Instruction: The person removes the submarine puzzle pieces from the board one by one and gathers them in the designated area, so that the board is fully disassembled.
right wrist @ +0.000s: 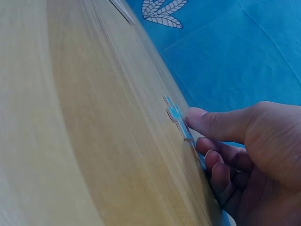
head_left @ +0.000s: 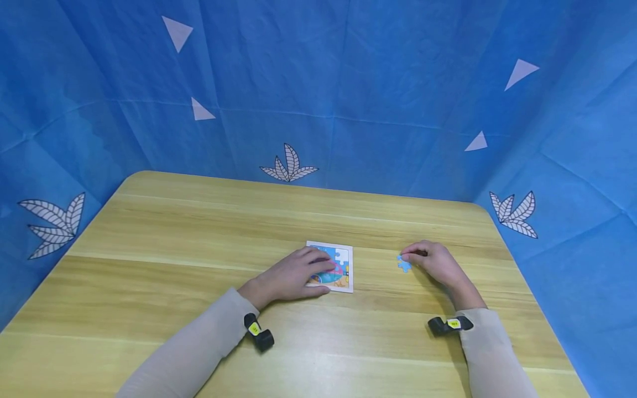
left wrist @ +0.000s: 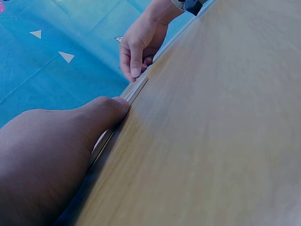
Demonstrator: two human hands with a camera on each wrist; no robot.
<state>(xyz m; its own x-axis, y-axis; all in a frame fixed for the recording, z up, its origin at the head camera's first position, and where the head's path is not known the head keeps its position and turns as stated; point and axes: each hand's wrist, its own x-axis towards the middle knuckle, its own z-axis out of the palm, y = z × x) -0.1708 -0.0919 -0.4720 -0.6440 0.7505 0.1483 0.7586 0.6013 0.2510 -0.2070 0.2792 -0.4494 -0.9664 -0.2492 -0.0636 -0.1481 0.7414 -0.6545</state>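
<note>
A small square jigsaw puzzle (head_left: pixel 351 273) with a white border and a colourful picture lies near the middle of the table. My left hand (head_left: pixel 301 275) rests across its left part, fingers over the picture and thumb by the near edge. That thumb (left wrist: pixel 110 113) lies at the puzzle's thin edge in the left wrist view. A white gap shows in the picture's upper right. To the right, my right hand (head_left: pixel 438 265) pinches a light-blue puzzle piece (head_left: pixel 405 266) at its edge. In the right wrist view the piece (right wrist: pixel 175 113) stands out beyond the thumb, close over the table.
The wooden table (head_left: pixel 199 232) has rounded far corners. Blue cloth (head_left: pixel 388 83) with white triangles and leaf shapes hangs behind it and at both sides. A small black camera (head_left: pixel 259 333) is strapped on the left wrist, another camera (head_left: pixel 448 325) on the right.
</note>
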